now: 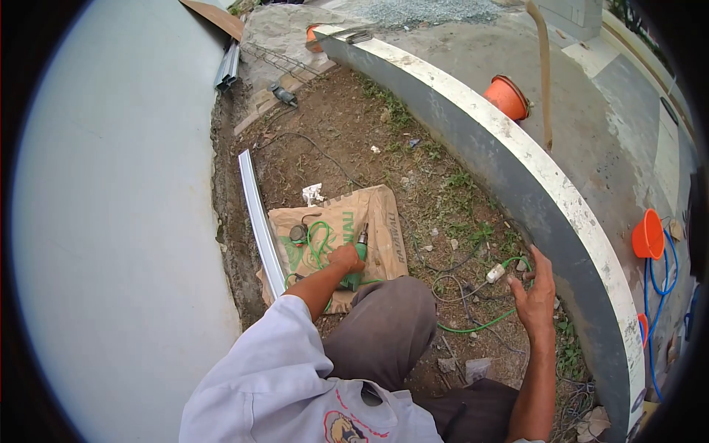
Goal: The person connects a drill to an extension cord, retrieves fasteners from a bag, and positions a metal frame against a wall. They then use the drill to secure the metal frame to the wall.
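My left hand (346, 258) is closed around the body of a green power drill (357, 273). The drill lies over a flattened brown paper sack (381, 221), its chuck pointing away from me. My right hand (536, 292) hovers beside the low wall with its thumb and fingers apart and nothing visible between them. Close to that hand, a white plug connector (495, 274) joins a green cable (484, 325) on the soil. On the sack, left of the drill, rests a small round dark tool (298, 234) with a loop of green cord.
A long white metal channel (258, 214) lies along the pale wall (133, 184). The curved low wall (517, 144) bounds my right side. Past it are orange buckets (506, 97), a blue hose (657, 295) and a wooden handle (545, 81). Another power tool (282, 94) sits ahead.
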A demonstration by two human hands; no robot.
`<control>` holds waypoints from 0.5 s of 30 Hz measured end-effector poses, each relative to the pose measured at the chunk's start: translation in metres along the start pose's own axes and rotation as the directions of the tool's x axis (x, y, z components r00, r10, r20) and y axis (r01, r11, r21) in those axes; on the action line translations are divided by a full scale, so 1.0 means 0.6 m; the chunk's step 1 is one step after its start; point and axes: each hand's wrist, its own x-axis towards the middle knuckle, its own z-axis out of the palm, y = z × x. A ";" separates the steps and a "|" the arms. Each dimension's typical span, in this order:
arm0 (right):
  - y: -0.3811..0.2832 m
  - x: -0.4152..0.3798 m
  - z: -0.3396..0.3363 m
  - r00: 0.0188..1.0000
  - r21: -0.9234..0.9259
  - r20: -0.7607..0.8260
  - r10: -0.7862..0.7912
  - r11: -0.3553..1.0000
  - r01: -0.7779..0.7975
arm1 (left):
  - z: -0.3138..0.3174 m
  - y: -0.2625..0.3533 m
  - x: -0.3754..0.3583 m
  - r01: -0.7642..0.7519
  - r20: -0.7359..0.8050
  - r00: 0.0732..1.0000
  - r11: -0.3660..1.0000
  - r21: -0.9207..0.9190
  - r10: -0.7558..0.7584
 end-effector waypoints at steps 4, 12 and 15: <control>-0.022 -0.042 -0.141 0.983 -0.027 0.114 0.140 0.990 -0.138 | -0.127 0.028 -0.047 -0.321 0.089 0.931 0.912 -0.256 0.353; -0.040 -0.299 -0.286 0.860 -0.187 0.174 0.479 0.874 -0.449 | -0.317 0.147 -0.325 -0.536 0.268 0.737 0.777 -0.329 0.621; -0.109 -0.445 -0.286 0.804 -0.195 0.258 0.536 0.844 -0.500 | -0.350 0.108 -0.435 -0.613 0.451 0.617 0.753 -0.238 0.645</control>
